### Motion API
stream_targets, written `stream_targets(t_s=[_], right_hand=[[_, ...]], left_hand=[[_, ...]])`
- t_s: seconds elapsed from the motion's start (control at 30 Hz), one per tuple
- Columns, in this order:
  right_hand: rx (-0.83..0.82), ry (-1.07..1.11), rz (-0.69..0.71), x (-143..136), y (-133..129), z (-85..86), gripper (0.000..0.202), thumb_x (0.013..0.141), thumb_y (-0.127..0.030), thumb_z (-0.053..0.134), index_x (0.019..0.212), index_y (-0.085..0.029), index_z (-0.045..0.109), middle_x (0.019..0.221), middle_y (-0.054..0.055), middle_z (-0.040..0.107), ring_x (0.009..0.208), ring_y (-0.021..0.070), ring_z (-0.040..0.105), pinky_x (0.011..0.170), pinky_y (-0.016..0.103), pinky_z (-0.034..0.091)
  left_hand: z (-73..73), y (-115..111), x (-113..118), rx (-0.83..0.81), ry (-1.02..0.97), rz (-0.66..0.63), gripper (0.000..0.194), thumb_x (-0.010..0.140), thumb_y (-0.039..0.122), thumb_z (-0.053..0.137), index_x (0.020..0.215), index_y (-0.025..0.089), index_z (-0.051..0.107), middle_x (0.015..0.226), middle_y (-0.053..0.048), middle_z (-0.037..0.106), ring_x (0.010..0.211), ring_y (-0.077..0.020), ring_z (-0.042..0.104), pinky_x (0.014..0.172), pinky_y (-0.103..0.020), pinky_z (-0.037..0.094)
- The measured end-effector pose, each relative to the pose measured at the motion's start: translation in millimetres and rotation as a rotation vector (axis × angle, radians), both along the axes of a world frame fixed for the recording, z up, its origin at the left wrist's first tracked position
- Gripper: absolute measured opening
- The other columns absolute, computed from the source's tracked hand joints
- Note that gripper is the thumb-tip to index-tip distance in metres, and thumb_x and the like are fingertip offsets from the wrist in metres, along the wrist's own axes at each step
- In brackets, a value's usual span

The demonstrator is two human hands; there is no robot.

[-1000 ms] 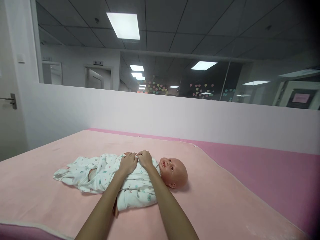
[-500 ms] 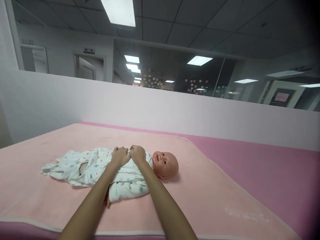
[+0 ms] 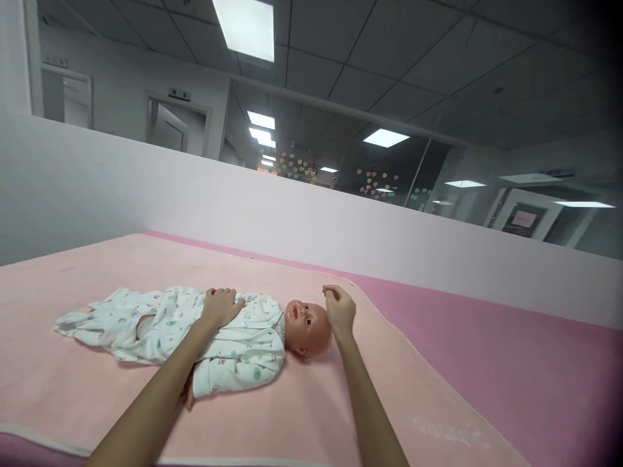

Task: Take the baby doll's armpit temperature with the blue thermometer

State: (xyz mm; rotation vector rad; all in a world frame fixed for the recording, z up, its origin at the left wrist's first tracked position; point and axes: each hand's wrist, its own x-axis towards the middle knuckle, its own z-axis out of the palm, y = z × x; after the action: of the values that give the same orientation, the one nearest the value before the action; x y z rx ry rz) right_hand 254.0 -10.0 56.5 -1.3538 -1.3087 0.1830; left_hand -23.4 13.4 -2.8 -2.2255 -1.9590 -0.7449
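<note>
A baby doll (image 3: 263,347) lies on its back, its head to the right and its legs to the left. It wears a white, patterned baby outfit (image 3: 238,370) with small snaps at the front. My left hand (image 3: 221,308) rests on the doll's belly with the fingers lying over the cloth and the thumb apart, not gripping. Beside the top of the doll's bald head (image 3: 309,327) is my right hand (image 3: 341,308), raised, its fingers curled in together with nothing visible in them. The doll's near hand (image 3: 187,392) pokes out of its sleeve.
Under the doll is a pale pink pad (image 3: 311,415) with a light edge, over a darker pink surface (image 3: 462,337). A low white wall (image 3: 253,207) runs along the back, with glass (image 3: 302,130) above it.
My right hand has left the doll's chest and moved right, past its head. My left hand stays on the belly. The snaps on the chest now show, and the view has tilted slightly.
</note>
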Motion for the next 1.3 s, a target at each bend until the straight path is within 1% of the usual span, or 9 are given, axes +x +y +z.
stream_targets(t_s=[0.13, 0.27, 0.37, 0.53, 0.77, 0.9, 1.03, 1.17, 1.3], right_hand=[[-0.159, 0.274, 0.223, 32, 25, -24.9, 0.029, 0.066, -0.040, 0.050, 0.073, -0.018, 0.066, 0.085, 0.006, 0.068, 0.087, 0.0223, 0.060, 0.079, 0.033, 0.043], [-0.294, 0.478, 0.469, 31, 30, -43.3, 0.036, 0.066, -0.048, 0.054, 0.077, -0.017, 0.068, 0.091, 0.007, 0.067, 0.092, 0.0234, 0.059, 0.083, 0.033, 0.043], [-0.301, 0.426, 0.580, 27, 25, -45.3, 0.034, 0.067, -0.046, 0.057, 0.081, -0.017, 0.068, 0.093, 0.005, 0.067, 0.093, 0.0234, 0.058, 0.085, 0.033, 0.042], [-0.216, 0.269, 0.597, 26, 17, -39.6, 0.027, 0.066, -0.042, 0.058, 0.069, -0.017, 0.068, 0.084, 0.004, 0.068, 0.086, 0.0223, 0.058, 0.080, 0.031, 0.041], [-0.208, 0.275, 0.637, 28, 12, -37.8, 0.028, 0.064, -0.044, 0.064, 0.061, -0.016, 0.064, 0.069, 0.003, 0.064, 0.071, 0.0177, 0.057, 0.069, 0.029, 0.043], [-0.233, 0.207, 0.720, 29, 7, -35.1, 0.020, 0.065, -0.036, 0.062, 0.077, -0.020, 0.066, 0.092, 0.003, 0.065, 0.092, 0.0207, 0.056, 0.081, 0.031, 0.042], [-0.279, 0.196, 0.735, 28, 5, -33.3, 0.038, 0.069, -0.030, 0.055, 0.107, -0.028, 0.059, 0.123, -0.001, 0.052, 0.117, 0.0199, 0.042, 0.098, 0.034, 0.032], [-0.332, 0.191, 0.760, 27, 5, -33.2, 0.037, 0.071, -0.031, 0.053, 0.107, -0.027, 0.061, 0.126, -0.001, 0.050, 0.120, 0.0206, 0.040, 0.102, 0.036, 0.028], [-0.369, 0.192, 0.806, 25, 4, -31.6, 0.031, 0.071, -0.035, 0.054, 0.095, -0.020, 0.067, 0.116, 0.004, 0.058, 0.114, 0.0235, 0.046, 0.100, 0.037, 0.033]], left_hand=[[-1.5, 2, -1, 0.017, -0.007, -0.007, 0.038, 0.082, 0.042, 0.028, 0.075, 0.016, 0.055, 0.090, -0.010, 0.063, 0.092, -0.0243, 0.053, 0.087, -0.042, 0.025], [-3.7, 4, -1, 0.032, 0.001, -0.008, 0.038, 0.082, 0.042, 0.028, 0.075, 0.016, 0.054, 0.089, -0.010, 0.063, 0.092, -0.0246, 0.053, 0.087, -0.042, 0.025], [-4.0, 5, -1, 0.037, 0.010, -0.006, 0.038, 0.082, 0.042, 0.028, 0.073, 0.016, 0.054, 0.087, -0.010, 0.063, 0.090, -0.0240, 0.053, 0.087, -0.042, 0.025], [-3.7, 3, -2, 0.038, -0.008, -0.018, 0.037, 0.082, 0.043, 0.028, 0.072, 0.017, 0.052, 0.085, -0.008, 0.063, 0.090, -0.0233, 0.053, 0.087, -0.042, 0.025], [-1.5, 0, -2, 0.037, -0.023, -0.031, 0.036, 0.083, 0.043, 0.028, 0.070, 0.018, 0.051, 0.084, -0.007, 0.063, 0.090, -0.0230, 0.053, 0.088, -0.042, 0.025], [0.7, -2, -2, 0.029, -0.027, -0.031, 0.036, 0.082, 0.044, 0.028, 0.072, 0.017, 0.051, 0.088, -0.008, 0.062, 0.093, -0.0236, 0.053, 0.089, -0.043, 0.025], [1.8, -2, -2, 0.022, -0.033, -0.035, 0.036, 0.082, 0.043, 0.028, 0.072, 0.018, 0.050, 0.088, -0.009, 0.062, 0.093, -0.0237, 0.053, 0.089, -0.043, 0.025], [1.0, -2, -2, 0.031, -0.033, -0.035, 0.035, 0.082, 0.043, 0.028, 0.072, 0.018, 0.050, 0.088, -0.009, 0.062, 0.093, -0.0238, 0.052, 0.089, -0.043, 0.024], [0.4, 0, -3, 0.033, -0.032, -0.037, 0.035, 0.082, 0.043, 0.028, 0.073, 0.018, 0.050, 0.089, -0.009, 0.062, 0.094, -0.0239, 0.052, 0.090, -0.043, 0.024]])
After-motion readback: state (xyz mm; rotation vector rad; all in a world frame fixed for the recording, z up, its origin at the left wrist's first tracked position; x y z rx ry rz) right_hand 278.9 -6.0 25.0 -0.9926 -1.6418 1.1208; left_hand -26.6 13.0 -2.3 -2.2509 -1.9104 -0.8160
